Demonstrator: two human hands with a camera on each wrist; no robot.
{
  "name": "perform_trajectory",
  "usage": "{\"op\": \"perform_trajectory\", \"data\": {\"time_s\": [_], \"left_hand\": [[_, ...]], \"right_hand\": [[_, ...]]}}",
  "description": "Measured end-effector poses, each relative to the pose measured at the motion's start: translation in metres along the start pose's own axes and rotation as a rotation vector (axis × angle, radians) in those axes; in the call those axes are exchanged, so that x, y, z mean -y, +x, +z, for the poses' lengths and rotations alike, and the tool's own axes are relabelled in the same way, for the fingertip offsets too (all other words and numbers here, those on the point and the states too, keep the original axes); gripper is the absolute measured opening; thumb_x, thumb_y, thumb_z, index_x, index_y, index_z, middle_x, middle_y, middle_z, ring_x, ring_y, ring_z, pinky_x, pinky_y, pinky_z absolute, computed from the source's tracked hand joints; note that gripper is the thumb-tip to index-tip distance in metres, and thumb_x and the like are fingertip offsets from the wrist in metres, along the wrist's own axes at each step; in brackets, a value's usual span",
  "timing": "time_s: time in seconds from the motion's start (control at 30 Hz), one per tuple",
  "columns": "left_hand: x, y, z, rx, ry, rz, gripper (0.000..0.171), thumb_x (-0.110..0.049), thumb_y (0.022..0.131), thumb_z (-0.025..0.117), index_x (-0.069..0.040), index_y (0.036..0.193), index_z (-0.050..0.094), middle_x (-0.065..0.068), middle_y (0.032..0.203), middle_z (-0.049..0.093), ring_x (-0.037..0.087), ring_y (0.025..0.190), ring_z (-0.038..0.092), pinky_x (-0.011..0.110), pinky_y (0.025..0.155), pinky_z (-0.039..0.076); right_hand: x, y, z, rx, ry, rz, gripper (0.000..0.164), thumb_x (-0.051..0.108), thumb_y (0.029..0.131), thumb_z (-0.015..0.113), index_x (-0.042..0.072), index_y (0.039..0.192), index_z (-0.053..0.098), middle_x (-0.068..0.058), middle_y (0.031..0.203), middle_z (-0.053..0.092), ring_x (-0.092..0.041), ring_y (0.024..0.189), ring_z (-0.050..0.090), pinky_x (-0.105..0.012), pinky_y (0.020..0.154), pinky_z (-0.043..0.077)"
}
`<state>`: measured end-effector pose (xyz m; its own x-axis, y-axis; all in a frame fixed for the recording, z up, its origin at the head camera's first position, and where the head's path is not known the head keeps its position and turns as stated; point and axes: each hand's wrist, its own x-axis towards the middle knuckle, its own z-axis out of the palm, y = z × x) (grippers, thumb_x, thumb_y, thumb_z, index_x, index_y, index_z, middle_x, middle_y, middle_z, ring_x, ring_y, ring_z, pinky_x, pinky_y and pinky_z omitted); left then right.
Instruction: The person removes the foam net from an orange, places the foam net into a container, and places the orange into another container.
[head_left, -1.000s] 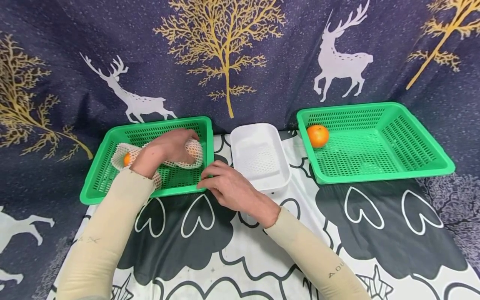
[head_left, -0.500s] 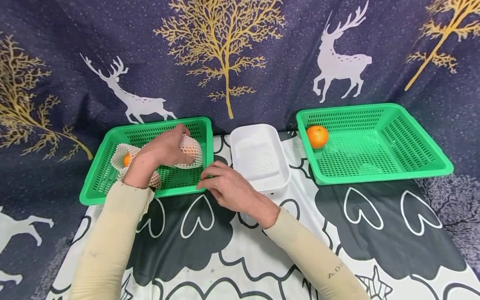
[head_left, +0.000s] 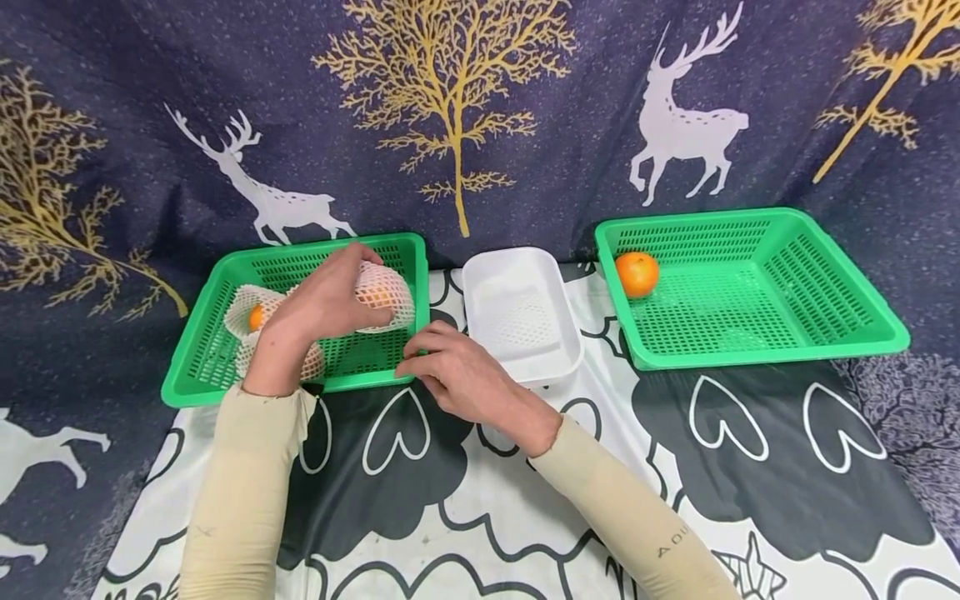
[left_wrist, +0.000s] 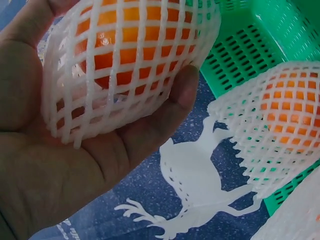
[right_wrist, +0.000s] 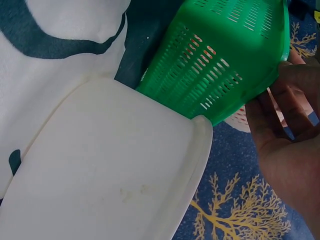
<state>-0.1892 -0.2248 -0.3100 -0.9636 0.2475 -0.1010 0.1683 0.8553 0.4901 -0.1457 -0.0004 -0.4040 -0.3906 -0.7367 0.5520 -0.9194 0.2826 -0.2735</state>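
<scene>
My left hand (head_left: 322, 300) grips an orange in a white foam net (head_left: 384, 297) over the right part of the left green basket (head_left: 367, 381). In the left wrist view, fingers and thumb curve round the netted orange (left_wrist: 130, 50). More oranges in foam nets lie in that basket; one net (head_left: 243, 308) leaves a patch of its orange bare, and another netted orange (left_wrist: 292, 112) shows in the left wrist view. At the basket's front right corner, my right hand (head_left: 457, 371) holds the rim with bent fingers, as the right wrist view also shows (right_wrist: 287, 120).
A white plastic tray (head_left: 517, 321) stands between the two baskets. The right green basket (head_left: 757, 358) holds one bare orange (head_left: 637, 275) at its left end. A patterned cloth (head_left: 480, 508) covers the table, and a dark curtain (head_left: 540, 167) hangs behind.
My left hand has lifted the netted orange slightly, and its wrist and forearm have swung to the right. The right hand has stayed at the basket's rim.
</scene>
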Motion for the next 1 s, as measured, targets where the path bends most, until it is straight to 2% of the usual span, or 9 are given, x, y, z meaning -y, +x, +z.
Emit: {"op": "perform_trajectory", "data": {"time_s": [0.27,0.43,0.67,1.0], "left_hand": [[-0.005,-0.007,0.004,-0.059,-0.078,0.031,0.071,-0.031,0.081,0.082,-0.013,0.137,0.042,0.009,0.121,0.051,0.027,0.102,0.055,0.045,0.085,0.047],[-0.008,-0.011,0.007,-0.138,-0.122,0.045,0.071,-0.032,0.080,0.082,-0.014,0.137,0.043,0.009,0.127,0.050,0.028,0.107,0.054,0.048,0.090,0.045],[-0.014,-0.015,0.015,-0.199,-0.223,0.092,0.070,-0.031,0.079,0.084,-0.016,0.135,0.044,0.005,0.130,0.050,0.026,0.108,0.054,0.045,0.090,0.044],[-0.032,-0.025,0.027,-0.247,-0.298,0.120,0.073,-0.029,0.078,0.084,-0.018,0.138,0.043,0.008,0.127,0.052,0.027,0.103,0.056,0.044,0.085,0.047]], "right_hand": [[-0.002,0.000,-0.001,-0.010,-0.003,0.002,0.028,-0.003,0.091,0.064,0.017,0.104,0.078,0.001,0.107,0.067,-0.017,0.106,0.055,-0.023,0.099,0.041],[-0.002,0.001,-0.002,-0.006,-0.002,0.003,0.028,-0.004,0.092,0.063,0.016,0.104,0.079,0.001,0.107,0.067,-0.017,0.106,0.056,-0.024,0.100,0.041],[-0.002,0.001,-0.001,-0.015,-0.001,0.000,0.026,-0.003,0.091,0.064,0.015,0.103,0.079,0.001,0.106,0.066,-0.018,0.105,0.055,-0.025,0.100,0.041],[-0.001,0.001,0.001,-0.007,0.010,-0.002,0.024,-0.002,0.092,0.064,0.014,0.102,0.079,0.000,0.108,0.068,-0.017,0.110,0.056,-0.028,0.108,0.035]]}}
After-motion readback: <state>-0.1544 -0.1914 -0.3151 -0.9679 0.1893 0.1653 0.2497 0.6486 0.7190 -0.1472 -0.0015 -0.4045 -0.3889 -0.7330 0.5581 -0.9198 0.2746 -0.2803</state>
